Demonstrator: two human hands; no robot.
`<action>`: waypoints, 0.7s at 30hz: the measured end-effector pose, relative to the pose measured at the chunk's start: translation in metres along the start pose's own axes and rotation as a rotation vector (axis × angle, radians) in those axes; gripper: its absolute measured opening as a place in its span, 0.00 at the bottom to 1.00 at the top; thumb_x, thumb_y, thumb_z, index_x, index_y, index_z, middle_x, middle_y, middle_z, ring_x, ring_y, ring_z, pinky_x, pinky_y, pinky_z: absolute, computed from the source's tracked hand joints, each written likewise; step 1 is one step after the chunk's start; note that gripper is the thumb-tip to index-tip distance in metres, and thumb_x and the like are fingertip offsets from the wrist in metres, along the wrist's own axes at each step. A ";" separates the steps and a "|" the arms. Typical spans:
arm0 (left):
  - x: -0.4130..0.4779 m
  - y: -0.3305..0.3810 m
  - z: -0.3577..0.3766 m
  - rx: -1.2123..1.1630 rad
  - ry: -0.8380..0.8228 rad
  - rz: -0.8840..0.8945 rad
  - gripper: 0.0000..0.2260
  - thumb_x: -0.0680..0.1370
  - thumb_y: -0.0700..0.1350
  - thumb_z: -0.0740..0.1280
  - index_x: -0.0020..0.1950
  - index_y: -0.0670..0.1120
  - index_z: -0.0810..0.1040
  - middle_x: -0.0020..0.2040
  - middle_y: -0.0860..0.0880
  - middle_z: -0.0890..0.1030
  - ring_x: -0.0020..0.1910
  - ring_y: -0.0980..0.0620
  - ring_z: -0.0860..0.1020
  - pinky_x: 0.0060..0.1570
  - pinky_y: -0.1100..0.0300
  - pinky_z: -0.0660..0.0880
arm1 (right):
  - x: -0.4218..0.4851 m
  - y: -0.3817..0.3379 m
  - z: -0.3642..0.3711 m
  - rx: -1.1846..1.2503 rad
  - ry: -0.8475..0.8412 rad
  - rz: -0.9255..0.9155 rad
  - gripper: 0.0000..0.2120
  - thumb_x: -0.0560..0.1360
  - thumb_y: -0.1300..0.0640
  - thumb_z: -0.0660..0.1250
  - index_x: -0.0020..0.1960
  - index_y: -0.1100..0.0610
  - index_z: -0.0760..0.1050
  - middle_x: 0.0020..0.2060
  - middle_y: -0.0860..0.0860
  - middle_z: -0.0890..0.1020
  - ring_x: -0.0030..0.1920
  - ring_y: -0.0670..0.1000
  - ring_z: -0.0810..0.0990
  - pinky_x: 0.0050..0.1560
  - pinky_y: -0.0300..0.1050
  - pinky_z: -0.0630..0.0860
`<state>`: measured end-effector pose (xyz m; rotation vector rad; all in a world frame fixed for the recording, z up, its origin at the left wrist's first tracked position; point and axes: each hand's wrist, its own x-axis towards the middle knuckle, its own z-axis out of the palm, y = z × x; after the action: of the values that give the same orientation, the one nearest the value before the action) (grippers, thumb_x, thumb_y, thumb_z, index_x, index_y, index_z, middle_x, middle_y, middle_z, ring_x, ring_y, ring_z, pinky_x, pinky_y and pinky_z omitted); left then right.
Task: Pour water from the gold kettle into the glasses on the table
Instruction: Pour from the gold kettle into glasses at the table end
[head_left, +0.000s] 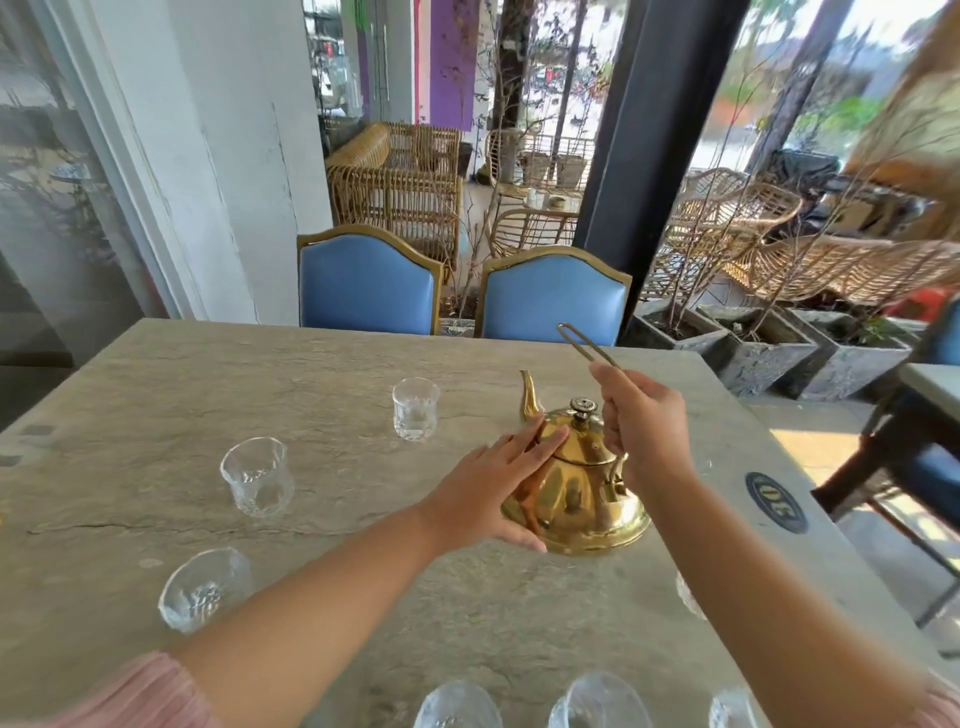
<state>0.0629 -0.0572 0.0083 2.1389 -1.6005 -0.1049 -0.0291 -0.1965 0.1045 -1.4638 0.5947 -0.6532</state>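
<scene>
The gold kettle (579, 493) stands on the stone table (322, 374), spout pointing away from me. My right hand (641, 421) grips its thin wire handle, which sticks up and back. My left hand (491, 491) lies flat against the kettle's left side with straight fingers. A clear glass (415, 409) stands left of the spout, another glass (256, 483) further left, and a third glass (203, 587) near my left forearm. Several more glasses (592, 701) line the near edge.
Two blue chairs (366, 283) are tucked in at the table's far side. A round number plaque (776, 502) sits near the right edge. Part of a glass (688, 595) shows behind my right forearm. Stone planters (763, 348) and rattan furniture stand beyond.
</scene>
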 end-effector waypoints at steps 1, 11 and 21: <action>0.005 0.004 0.004 -0.026 0.003 0.014 0.53 0.65 0.60 0.75 0.76 0.61 0.39 0.79 0.52 0.40 0.76 0.46 0.57 0.70 0.44 0.63 | 0.001 -0.001 -0.006 -0.007 0.013 0.004 0.18 0.73 0.55 0.68 0.28 0.54 0.64 0.19 0.47 0.64 0.19 0.46 0.59 0.21 0.37 0.58; 0.046 0.015 0.024 -0.221 -0.109 0.030 0.54 0.65 0.53 0.78 0.75 0.59 0.39 0.74 0.59 0.39 0.73 0.58 0.53 0.71 0.63 0.50 | 0.029 0.001 -0.037 -0.049 0.049 0.115 0.12 0.72 0.62 0.61 0.30 0.56 0.65 0.20 0.48 0.63 0.21 0.46 0.57 0.20 0.38 0.55; 0.073 0.005 0.036 -0.412 -0.157 -0.066 0.53 0.66 0.53 0.78 0.76 0.61 0.40 0.78 0.58 0.40 0.75 0.60 0.45 0.75 0.56 0.50 | 0.074 0.002 -0.038 -0.192 -0.016 0.211 0.08 0.73 0.64 0.61 0.35 0.58 0.69 0.21 0.49 0.65 0.20 0.48 0.58 0.21 0.39 0.55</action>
<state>0.0703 -0.1375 -0.0066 1.8959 -1.4392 -0.5837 -0.0042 -0.2760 0.1040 -1.5565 0.8052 -0.4282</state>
